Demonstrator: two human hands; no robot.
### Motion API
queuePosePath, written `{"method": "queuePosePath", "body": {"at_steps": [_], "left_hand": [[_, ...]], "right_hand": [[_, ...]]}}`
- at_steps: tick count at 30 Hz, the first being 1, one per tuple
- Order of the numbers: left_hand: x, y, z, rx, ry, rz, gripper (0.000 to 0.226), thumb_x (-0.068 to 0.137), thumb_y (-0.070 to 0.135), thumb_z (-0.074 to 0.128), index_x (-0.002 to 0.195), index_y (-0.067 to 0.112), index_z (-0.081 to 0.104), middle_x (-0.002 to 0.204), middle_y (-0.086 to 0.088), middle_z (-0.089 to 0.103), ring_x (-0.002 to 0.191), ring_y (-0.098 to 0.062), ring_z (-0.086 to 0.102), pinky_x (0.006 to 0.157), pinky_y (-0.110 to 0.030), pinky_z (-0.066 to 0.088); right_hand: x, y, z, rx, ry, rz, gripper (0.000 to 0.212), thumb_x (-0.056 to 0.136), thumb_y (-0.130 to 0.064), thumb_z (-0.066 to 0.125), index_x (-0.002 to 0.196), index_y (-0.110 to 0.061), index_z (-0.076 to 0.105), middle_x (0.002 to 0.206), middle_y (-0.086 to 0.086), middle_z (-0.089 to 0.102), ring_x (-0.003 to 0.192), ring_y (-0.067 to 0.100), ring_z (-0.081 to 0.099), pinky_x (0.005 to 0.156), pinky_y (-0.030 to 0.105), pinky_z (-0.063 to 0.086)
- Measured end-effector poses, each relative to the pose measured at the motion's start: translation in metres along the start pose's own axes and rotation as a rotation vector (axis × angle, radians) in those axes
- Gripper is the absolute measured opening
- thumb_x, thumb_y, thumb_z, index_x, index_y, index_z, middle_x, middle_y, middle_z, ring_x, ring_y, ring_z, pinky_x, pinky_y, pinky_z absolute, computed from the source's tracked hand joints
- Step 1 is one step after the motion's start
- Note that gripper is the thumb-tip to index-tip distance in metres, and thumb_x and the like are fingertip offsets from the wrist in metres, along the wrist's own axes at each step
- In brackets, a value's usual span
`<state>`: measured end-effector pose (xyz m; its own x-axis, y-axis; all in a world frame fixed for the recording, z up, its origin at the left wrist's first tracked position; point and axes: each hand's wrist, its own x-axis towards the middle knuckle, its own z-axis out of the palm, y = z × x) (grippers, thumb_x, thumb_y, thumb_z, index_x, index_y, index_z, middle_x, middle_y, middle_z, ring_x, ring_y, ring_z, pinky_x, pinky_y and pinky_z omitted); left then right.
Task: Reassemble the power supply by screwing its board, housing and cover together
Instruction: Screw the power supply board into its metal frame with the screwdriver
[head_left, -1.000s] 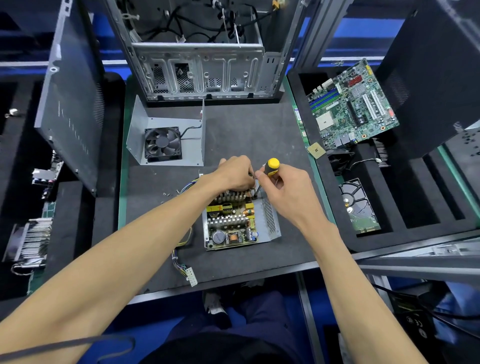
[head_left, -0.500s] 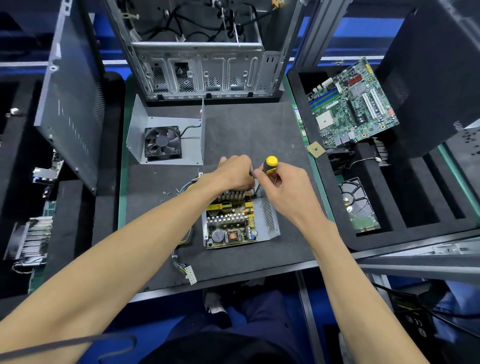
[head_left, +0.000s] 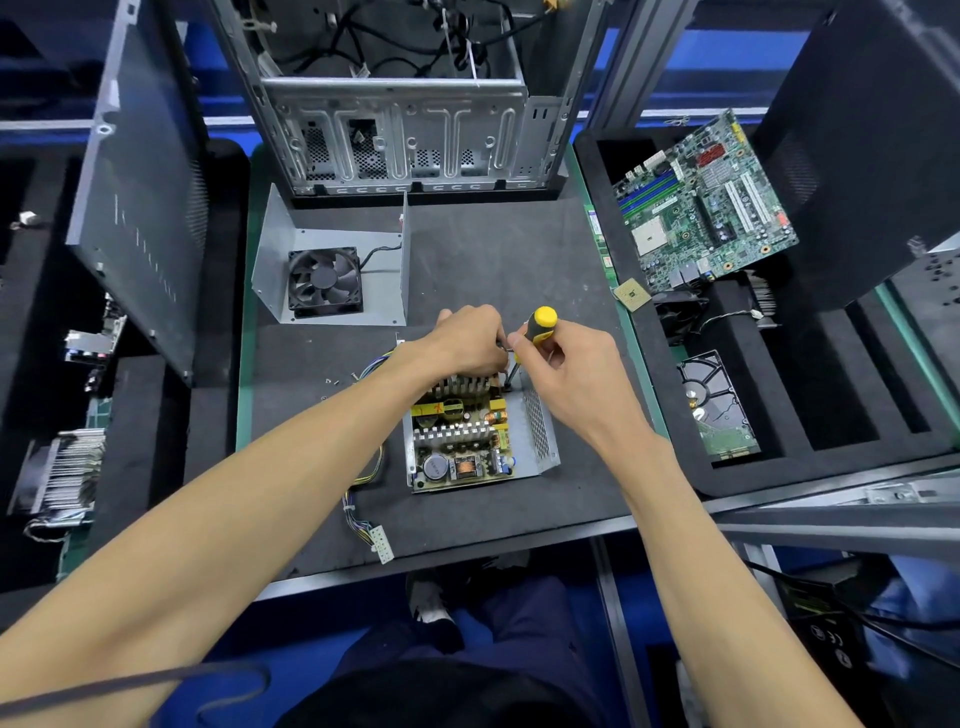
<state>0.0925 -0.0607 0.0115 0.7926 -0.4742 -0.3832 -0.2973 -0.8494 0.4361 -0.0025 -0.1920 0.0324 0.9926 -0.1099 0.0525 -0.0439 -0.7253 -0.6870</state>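
Observation:
The power supply board (head_left: 460, 447) lies in its grey metal housing (head_left: 540, 434) at the middle of the dark mat. My right hand (head_left: 566, 366) grips a yellow-and-black screwdriver (head_left: 537, 325), held nearly upright, tip down at the board's far right corner. My left hand (head_left: 470, 340) rests curled on the far edge of the board, fingertips beside the screwdriver shaft; what they pinch is hidden. The cover (head_left: 340, 265) with its black fan (head_left: 324, 280) stands apart at the back left. A wire bundle with a white connector (head_left: 379, 543) trails off the board's left side.
An open computer case (head_left: 410, 98) stands at the back. A grey side panel (head_left: 140, 192) leans at the left. The foam tray (head_left: 831, 415) on the right holds a motherboard (head_left: 704, 205), a processor chip (head_left: 631, 294) and a hard drive (head_left: 719, 408). Loose screws (head_left: 337, 380) lie left of the board.
The screwdriver handle has tipped slightly and my right hand's fingers have shifted around it. My left hand and the board stay in place.

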Motion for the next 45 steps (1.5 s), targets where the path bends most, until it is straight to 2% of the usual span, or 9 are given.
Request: {"method": "queuePosePath", "body": {"at_steps": [3, 7, 14, 20, 25, 32, 35, 39, 45], "left_hand": [[-0.0006, 0.0024, -0.0001, 0.022, -0.016, -0.011, 0.032, 0.088, 0.009, 0.058, 0.057, 0.017, 0.051, 0.06, 0.0, 0.051, 0.073, -0.028, 0.049, 0.085, -0.037, 0.029], [-0.0004, 0.002, -0.0005, 0.006, -0.029, -0.005, 0.031, 0.089, 0.011, 0.058, 0.058, 0.017, 0.053, 0.061, -0.001, 0.051, 0.077, -0.029, 0.049, 0.085, -0.037, 0.031], [0.0007, -0.0003, 0.0009, -0.03, -0.013, -0.002, 0.039, 0.091, 0.014, 0.062, 0.055, 0.024, 0.052, 0.058, 0.009, 0.049, 0.074, -0.023, 0.045, 0.09, -0.039, 0.031], [0.0021, 0.0003, 0.0005, -0.035, -0.036, -0.02, 0.024, 0.09, 0.014, 0.06, 0.066, 0.013, 0.061, 0.066, -0.004, 0.056, 0.074, -0.026, 0.05, 0.09, -0.038, 0.032], [0.0038, -0.0007, -0.0005, -0.041, -0.037, -0.038, 0.027, 0.089, 0.014, 0.06, 0.063, 0.013, 0.059, 0.06, 0.0, 0.051, 0.07, -0.024, 0.049, 0.089, -0.036, 0.03], [0.0066, -0.0011, 0.0006, -0.031, -0.045, -0.037, 0.023, 0.089, 0.014, 0.059, 0.066, 0.014, 0.061, 0.063, -0.003, 0.052, 0.071, -0.025, 0.048, 0.086, -0.036, 0.03], [0.0079, 0.0006, 0.001, 0.004, -0.048, -0.034, 0.033, 0.087, 0.01, 0.054, 0.055, 0.016, 0.046, 0.058, -0.003, 0.044, 0.063, -0.023, 0.043, 0.083, -0.037, 0.029], [0.0085, 0.0013, 0.0018, 0.054, -0.044, -0.027, 0.029, 0.086, 0.01, 0.053, 0.058, 0.016, 0.049, 0.061, -0.002, 0.05, 0.063, -0.015, 0.044, 0.082, -0.037, 0.025], [0.0056, 0.0024, 0.0032, 0.115, -0.034, 0.011, 0.025, 0.086, 0.012, 0.054, 0.062, 0.016, 0.05, 0.063, 0.0, 0.051, 0.067, -0.022, 0.048, 0.084, -0.04, 0.029]], "right_hand": [[0.0008, -0.0026, 0.0006, -0.011, -0.026, 0.013, 0.032, 0.099, -0.041, 0.062, 0.091, -0.012, 0.072, 0.06, -0.006, 0.053, 0.057, 0.012, 0.047, 0.056, 0.034, 0.041], [0.0005, -0.0031, -0.0006, -0.017, -0.037, 0.018, 0.035, 0.098, -0.043, 0.062, 0.09, -0.01, 0.07, 0.064, -0.001, 0.057, 0.06, 0.016, 0.049, 0.06, 0.039, 0.046], [0.0005, -0.0002, -0.0016, -0.011, -0.019, 0.0, 0.026, 0.098, -0.04, 0.063, 0.094, -0.016, 0.073, 0.065, -0.005, 0.059, 0.059, 0.012, 0.049, 0.057, 0.034, 0.044], [0.0016, 0.0019, -0.0025, -0.031, -0.009, -0.008, 0.029, 0.097, -0.043, 0.064, 0.09, -0.017, 0.073, 0.059, -0.007, 0.054, 0.056, 0.012, 0.048, 0.052, 0.029, 0.038], [-0.0006, 0.0051, -0.0035, 0.021, 0.039, -0.009, 0.034, 0.098, -0.041, 0.063, 0.087, -0.01, 0.073, 0.061, -0.001, 0.059, 0.07, 0.016, 0.052, 0.056, 0.028, 0.039], [-0.0016, 0.0046, -0.0017, -0.002, 0.035, -0.028, 0.029, 0.098, -0.039, 0.064, 0.086, -0.014, 0.072, 0.055, -0.009, 0.048, 0.057, 0.007, 0.047, 0.051, 0.02, 0.033], [-0.0003, 0.0036, -0.0013, -0.015, 0.012, -0.034, 0.028, 0.098, -0.04, 0.064, 0.092, -0.015, 0.074, 0.057, -0.009, 0.051, 0.055, 0.01, 0.048, 0.052, 0.029, 0.037], [0.0021, 0.0032, 0.0001, -0.022, 0.003, -0.028, 0.033, 0.098, -0.043, 0.063, 0.088, -0.013, 0.071, 0.056, -0.007, 0.051, 0.055, 0.013, 0.048, 0.054, 0.033, 0.04], [0.0069, 0.0065, 0.0031, -0.041, 0.032, -0.048, 0.038, 0.095, -0.046, 0.067, 0.083, -0.01, 0.071, 0.057, -0.004, 0.057, 0.056, 0.016, 0.052, 0.056, 0.038, 0.047]]}}
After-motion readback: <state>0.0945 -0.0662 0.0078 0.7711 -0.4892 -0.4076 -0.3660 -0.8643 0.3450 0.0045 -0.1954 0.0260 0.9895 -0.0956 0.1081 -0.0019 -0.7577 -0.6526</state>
